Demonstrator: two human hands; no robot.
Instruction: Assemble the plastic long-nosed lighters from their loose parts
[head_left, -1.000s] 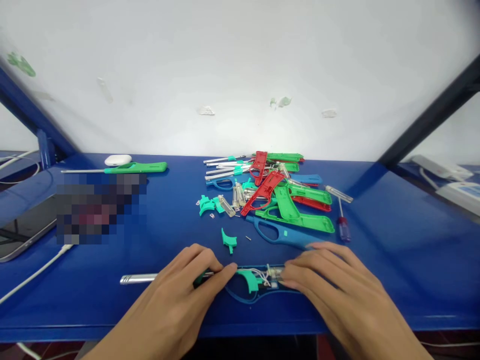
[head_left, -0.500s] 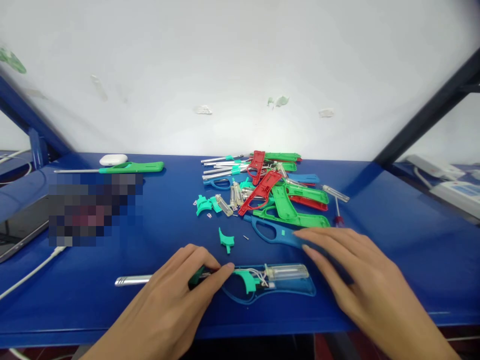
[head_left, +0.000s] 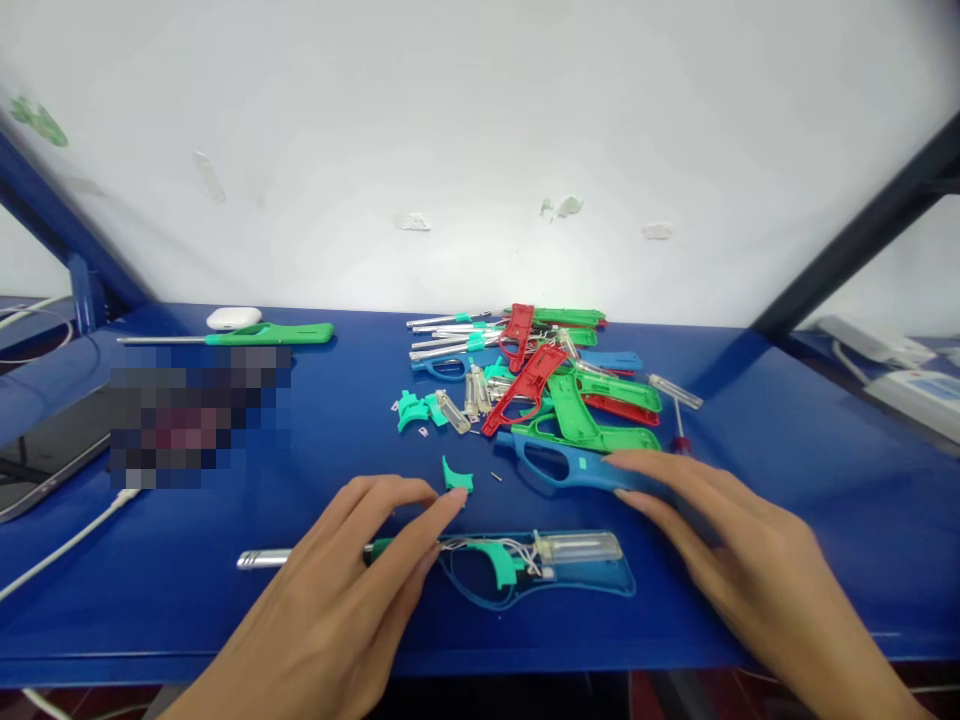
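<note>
A half-built blue lighter shell (head_left: 600, 582) lies near the table's front edge, with a teal trigger (head_left: 499, 562), a clear tank (head_left: 579, 546) and a metal tube (head_left: 262, 558) sticking out to the left. My left hand (head_left: 352, 590) lies over the tube's neck with its fingers stretched out, the index fingertip beside a loose teal trigger piece (head_left: 457, 476). My right hand (head_left: 727, 545) rests flat, its fingertips on the handle end of a second blue shell half (head_left: 559, 464) just behind the lighter.
Behind is a pile of green shells (head_left: 592, 425), red shells (head_left: 525, 385), metal tubes (head_left: 446, 345) and small teal parts (head_left: 412, 408). A red-handled screwdriver (head_left: 678, 425) lies right of the pile. Far left are a finished green lighter (head_left: 262, 335), a white case (head_left: 234, 318) and a phone (head_left: 45, 455).
My right hand has left the lighter's tank and moved back onto the second blue shell half. My left fingers have stretched forward toward the loose teal piece.
</note>
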